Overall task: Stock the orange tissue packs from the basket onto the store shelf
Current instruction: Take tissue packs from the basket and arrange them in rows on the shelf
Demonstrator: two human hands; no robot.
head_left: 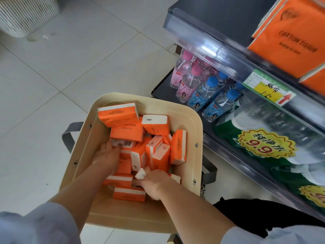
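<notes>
My right hand [154, 184] pinched one pack [140, 173] by its white end, low in the cream basket [193, 124]. My left hand [108, 156] lay over the heaped orange tissue packs [123, 115], fingertips buried, so I couldn't tell their grip. Beyond, shelved packs [290, 41] sat on the store shelf [228, 14] above water bottles [198, 85].

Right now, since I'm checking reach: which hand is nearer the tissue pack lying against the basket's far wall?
Left. The left hand lies just short of that tissue pack; the right hand is further back, toward the near wall of the basket.
</notes>
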